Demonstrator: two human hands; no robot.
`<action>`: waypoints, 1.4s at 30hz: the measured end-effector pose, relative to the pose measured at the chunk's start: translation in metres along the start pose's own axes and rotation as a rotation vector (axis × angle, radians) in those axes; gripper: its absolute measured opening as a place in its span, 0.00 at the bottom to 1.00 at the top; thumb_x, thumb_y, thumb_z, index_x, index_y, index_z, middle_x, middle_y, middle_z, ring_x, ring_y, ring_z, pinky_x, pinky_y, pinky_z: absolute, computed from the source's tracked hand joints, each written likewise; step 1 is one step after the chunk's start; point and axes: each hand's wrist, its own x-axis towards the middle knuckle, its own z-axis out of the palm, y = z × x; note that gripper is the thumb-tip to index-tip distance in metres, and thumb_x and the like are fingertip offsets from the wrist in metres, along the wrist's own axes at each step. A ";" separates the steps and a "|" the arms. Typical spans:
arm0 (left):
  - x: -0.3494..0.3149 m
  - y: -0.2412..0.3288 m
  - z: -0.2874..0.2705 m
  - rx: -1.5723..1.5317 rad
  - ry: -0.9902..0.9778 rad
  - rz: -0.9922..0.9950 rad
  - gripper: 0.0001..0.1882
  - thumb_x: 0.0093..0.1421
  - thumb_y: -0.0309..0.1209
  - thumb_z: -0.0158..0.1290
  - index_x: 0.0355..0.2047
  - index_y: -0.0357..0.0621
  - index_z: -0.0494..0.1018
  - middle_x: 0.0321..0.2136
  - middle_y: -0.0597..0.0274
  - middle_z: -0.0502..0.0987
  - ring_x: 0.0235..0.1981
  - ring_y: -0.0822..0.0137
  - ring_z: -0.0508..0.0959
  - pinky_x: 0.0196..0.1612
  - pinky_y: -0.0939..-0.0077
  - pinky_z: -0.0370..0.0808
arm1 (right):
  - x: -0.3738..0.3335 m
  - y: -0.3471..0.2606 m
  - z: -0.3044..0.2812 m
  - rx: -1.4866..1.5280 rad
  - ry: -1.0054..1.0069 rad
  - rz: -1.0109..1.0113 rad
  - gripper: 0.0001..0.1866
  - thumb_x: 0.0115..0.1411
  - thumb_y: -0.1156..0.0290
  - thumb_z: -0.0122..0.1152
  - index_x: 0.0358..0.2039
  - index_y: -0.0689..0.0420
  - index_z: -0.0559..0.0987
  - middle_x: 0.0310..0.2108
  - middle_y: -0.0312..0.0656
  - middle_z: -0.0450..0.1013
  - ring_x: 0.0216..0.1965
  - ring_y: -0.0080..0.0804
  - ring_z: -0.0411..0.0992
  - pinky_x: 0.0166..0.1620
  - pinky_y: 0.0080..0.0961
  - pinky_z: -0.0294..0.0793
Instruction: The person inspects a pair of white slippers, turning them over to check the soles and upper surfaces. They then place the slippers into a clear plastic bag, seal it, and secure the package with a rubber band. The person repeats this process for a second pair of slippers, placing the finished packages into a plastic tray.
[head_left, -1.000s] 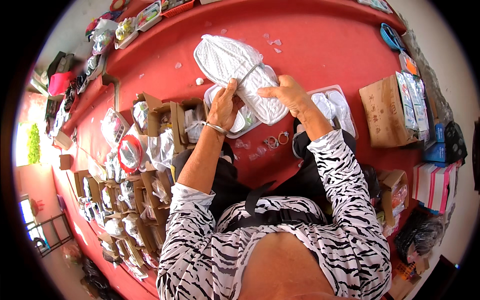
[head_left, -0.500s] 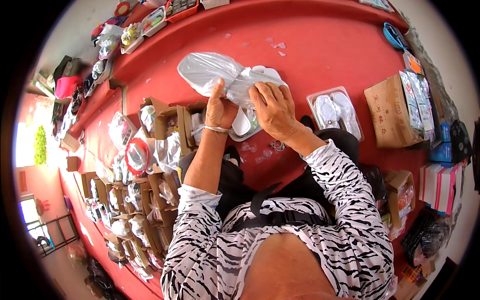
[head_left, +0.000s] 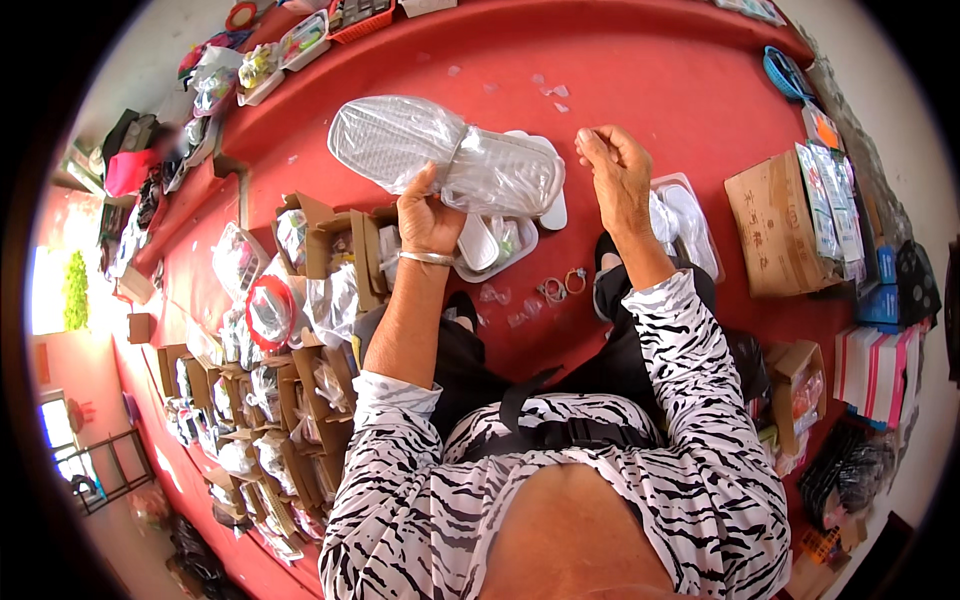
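My left hand (head_left: pixel 430 222) is closed around the near edge of a white slipper (head_left: pixel 400 140) wrapped in crinkled clear plastic. The ribbed sole faces up, and the slipper hangs raised above the floor. Beneath its right end, a plastic tray (head_left: pixel 527 243) holds more white slippers, partly hidden by the wrapped one. My right hand (head_left: pixel 622 180) is apart from the slipper, off to its right, with thumb and fingertips pinched together. Whatever those fingertips hold, if anything, is too small to make out. A second clear tray (head_left: pixel 712 240) with a pair of white slippers sits behind my right forearm.
Scissors (head_left: pixel 553 290) and torn plastic scraps (head_left: pixel 525 312) lie on the red floor between my feet. Several cardboard boxes (head_left: pixel 320 245) of bagged goods crowd the left. A large carton (head_left: pixel 775 235) stands at the right, and baskets (head_left: pixel 362 22) line the far ledge.
My right hand has let go of the wrapped slipper and moved right, away from it. The slipper, in my left hand, has shifted slightly left and turned more of its sole upward.
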 end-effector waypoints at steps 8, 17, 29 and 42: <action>-0.002 -0.007 0.003 -0.041 -0.055 -0.040 0.20 0.54 0.27 0.51 0.48 0.34 0.65 0.45 0.50 0.72 0.48 0.51 0.71 0.53 0.52 0.67 | -0.016 -0.004 0.024 -0.490 -0.095 -0.487 0.09 0.45 0.70 0.66 0.27 0.58 0.78 0.26 0.38 0.70 0.28 0.31 0.71 0.30 0.25 0.71; -0.008 -0.012 0.001 0.053 -0.059 -0.134 0.21 0.56 0.29 0.52 0.49 0.36 0.64 0.47 0.52 0.71 0.49 0.53 0.71 0.55 0.54 0.65 | -0.004 0.011 0.019 -0.771 -0.147 -0.479 0.09 0.49 0.68 0.62 0.26 0.58 0.71 0.28 0.41 0.68 0.32 0.41 0.71 0.32 0.35 0.71; -0.011 -0.022 -0.002 0.129 -0.068 -0.221 0.23 0.61 0.39 0.49 0.51 0.36 0.62 0.48 0.50 0.70 0.49 0.57 0.71 0.53 0.57 0.68 | -0.032 -0.006 0.049 -0.684 -0.393 -0.688 0.11 0.44 0.66 0.67 0.28 0.54 0.77 0.39 0.39 0.67 0.46 0.38 0.64 0.50 0.35 0.63; -0.010 -0.023 0.006 0.134 -0.022 -0.185 0.22 0.62 0.37 0.47 0.52 0.36 0.62 0.48 0.50 0.70 0.51 0.55 0.69 0.57 0.57 0.64 | -0.045 -0.007 0.059 -0.739 -0.253 -0.777 0.08 0.47 0.69 0.64 0.24 0.55 0.73 0.28 0.39 0.66 0.32 0.37 0.67 0.39 0.35 0.67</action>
